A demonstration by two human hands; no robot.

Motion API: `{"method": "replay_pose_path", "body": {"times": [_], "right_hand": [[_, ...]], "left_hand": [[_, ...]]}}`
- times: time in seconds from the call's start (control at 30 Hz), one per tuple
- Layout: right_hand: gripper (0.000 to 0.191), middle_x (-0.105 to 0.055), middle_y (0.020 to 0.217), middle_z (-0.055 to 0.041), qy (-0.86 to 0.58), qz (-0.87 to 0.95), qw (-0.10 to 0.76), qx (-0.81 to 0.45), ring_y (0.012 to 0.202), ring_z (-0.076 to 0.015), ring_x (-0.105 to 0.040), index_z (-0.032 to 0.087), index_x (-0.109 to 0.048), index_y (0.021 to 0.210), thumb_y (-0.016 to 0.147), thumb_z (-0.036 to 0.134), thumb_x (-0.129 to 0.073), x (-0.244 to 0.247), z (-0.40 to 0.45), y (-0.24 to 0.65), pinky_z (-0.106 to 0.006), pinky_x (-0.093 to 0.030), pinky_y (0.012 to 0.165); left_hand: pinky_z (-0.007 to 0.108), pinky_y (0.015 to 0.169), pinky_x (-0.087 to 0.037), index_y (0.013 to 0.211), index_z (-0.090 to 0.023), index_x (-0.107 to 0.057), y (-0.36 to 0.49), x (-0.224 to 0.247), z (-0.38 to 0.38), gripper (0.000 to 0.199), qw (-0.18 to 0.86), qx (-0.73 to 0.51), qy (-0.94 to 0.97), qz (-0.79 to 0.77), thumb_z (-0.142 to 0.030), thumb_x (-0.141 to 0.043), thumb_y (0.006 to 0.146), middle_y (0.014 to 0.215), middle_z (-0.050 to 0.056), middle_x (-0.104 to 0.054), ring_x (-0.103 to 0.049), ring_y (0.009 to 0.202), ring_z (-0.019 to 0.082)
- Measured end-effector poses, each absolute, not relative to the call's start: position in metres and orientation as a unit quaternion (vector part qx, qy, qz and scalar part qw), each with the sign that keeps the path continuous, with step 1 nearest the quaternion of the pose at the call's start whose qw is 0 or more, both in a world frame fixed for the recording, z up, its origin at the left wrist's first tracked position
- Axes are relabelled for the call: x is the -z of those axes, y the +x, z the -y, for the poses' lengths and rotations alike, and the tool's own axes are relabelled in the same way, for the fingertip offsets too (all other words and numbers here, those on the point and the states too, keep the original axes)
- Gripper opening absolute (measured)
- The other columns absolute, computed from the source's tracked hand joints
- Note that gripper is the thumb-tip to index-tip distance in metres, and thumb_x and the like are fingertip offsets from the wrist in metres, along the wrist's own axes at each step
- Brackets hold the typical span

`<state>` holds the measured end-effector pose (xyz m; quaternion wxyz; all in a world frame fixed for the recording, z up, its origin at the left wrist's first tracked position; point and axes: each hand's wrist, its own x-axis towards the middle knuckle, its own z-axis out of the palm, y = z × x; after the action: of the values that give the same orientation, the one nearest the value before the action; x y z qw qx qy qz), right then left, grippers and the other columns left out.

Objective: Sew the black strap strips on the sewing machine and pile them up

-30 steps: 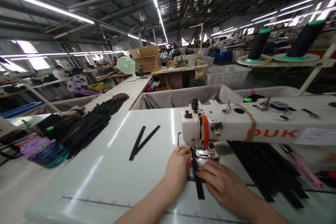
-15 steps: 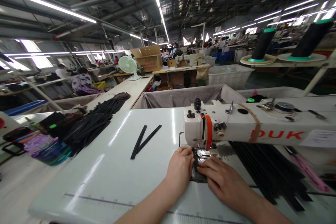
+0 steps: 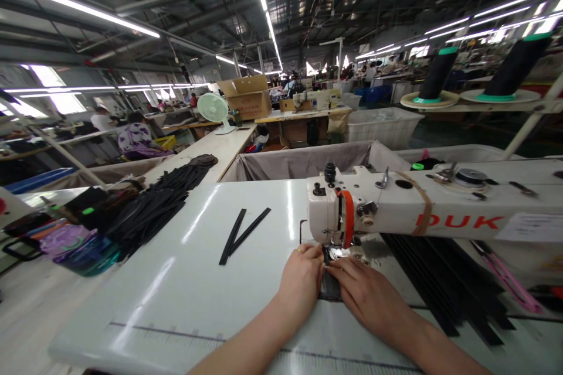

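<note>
A white sewing machine (image 3: 387,205) with an orange guard stands at the right. Under its needle area lies a small black piece (image 3: 329,287). My left hand (image 3: 301,275) is at the left edge of this piece, fingers bent and pressed together on it. From the right, my right hand (image 3: 365,287) presses its closed fingers on the same piece, its fingertips near the left hand's. Two black strips (image 3: 248,234) form a V on the pale table (image 3: 176,293). More black strips (image 3: 444,287) lie under the machine arm.
A heap of black strips (image 3: 162,205) and a purple and blue container (image 3: 79,249) are at the left. Pink snips (image 3: 510,281) lie at the right. Thread cones (image 3: 435,76) stand behind the machine. Beyond are a green fan (image 3: 213,107), a cardboard box (image 3: 248,99) and seated people.
My right hand has shifted slightly left and up, closer to my left hand. My left hand has barely moved. The view has shifted slightly.
</note>
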<state>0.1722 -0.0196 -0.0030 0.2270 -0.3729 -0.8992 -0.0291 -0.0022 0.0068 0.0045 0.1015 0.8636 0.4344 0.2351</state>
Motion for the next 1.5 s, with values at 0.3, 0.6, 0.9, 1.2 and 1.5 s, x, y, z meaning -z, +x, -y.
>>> {"method": "replay_pose_path", "body": {"times": [0.3, 0.6, 0.9, 1.2, 1.5], "right_hand": [[0.032, -0.065, 0.105, -0.0089, -0.364, 0.899, 0.244, 0.018, 0.098, -0.022, -0.06, 0.015, -0.061, 0.112, 0.083, 0.006, -0.048, 0.006, 0.021, 0.176, -0.039, -0.051, 0.088], [0.032, -0.061, 0.113, -0.0099, -0.379, 0.899, 0.219, -0.025, 0.105, -0.0243, -0.057, 0.017, -0.061, 0.112, 0.087, 0.006, -0.046, 0.01, 0.019, 0.182, -0.042, -0.05, 0.091], [0.033, -0.06, 0.116, -0.0109, -0.38, 0.897, 0.224, -0.022, 0.107, -0.0241, -0.058, 0.018, -0.061, 0.109, 0.085, 0.004, -0.044, 0.008, 0.023, 0.182, -0.041, -0.051, 0.09], [0.038, -0.063, 0.119, -0.0114, -0.304, 0.92, 0.235, 0.075, 0.104, -0.0214, -0.062, 0.016, -0.053, 0.126, 0.091, 0.009, -0.042, 0.0, 0.03, 0.174, -0.033, -0.055, 0.083], [0.044, -0.07, 0.108, -0.0096, -0.324, 0.889, 0.276, 0.17, 0.098, -0.0194, -0.065, 0.011, -0.062, 0.113, 0.081, -0.003, -0.035, 0.018, 0.038, 0.169, -0.03, -0.054, 0.081]], "left_hand": [[0.035, 0.081, -0.051, 0.073, -0.017, -0.064, -0.003, 0.003, -0.007, 0.024, 0.104, -0.26, 0.852, -0.443, -0.011, -0.047, 0.087, 0.085, 0.008, -0.064, -0.057, 0.086, 0.022], [0.044, 0.105, -0.037, 0.089, -0.021, -0.066, -0.016, 0.01, -0.049, 0.02, 0.055, -0.205, 0.867, -0.451, -0.016, -0.048, 0.093, 0.112, 0.005, -0.064, -0.051, 0.116, 0.024], [0.043, 0.091, -0.043, 0.089, -0.017, -0.058, -0.046, -0.021, -0.046, 0.017, -0.013, -0.163, 0.785, -0.597, -0.007, -0.044, 0.089, 0.087, 0.008, -0.064, -0.057, 0.098, 0.026], [0.024, 0.047, -0.044, 0.09, -0.018, -0.047, -0.013, -0.002, -0.016, 0.016, 0.602, -0.287, 0.535, -0.518, -0.016, -0.058, 0.078, 0.057, -0.007, -0.055, -0.055, 0.042, 0.013], [0.041, 0.088, -0.047, 0.082, -0.018, -0.067, -0.009, -0.01, 0.002, 0.007, 0.164, -0.267, 0.797, -0.516, -0.015, -0.062, 0.082, 0.104, 0.007, -0.065, -0.057, 0.099, 0.025]]}}
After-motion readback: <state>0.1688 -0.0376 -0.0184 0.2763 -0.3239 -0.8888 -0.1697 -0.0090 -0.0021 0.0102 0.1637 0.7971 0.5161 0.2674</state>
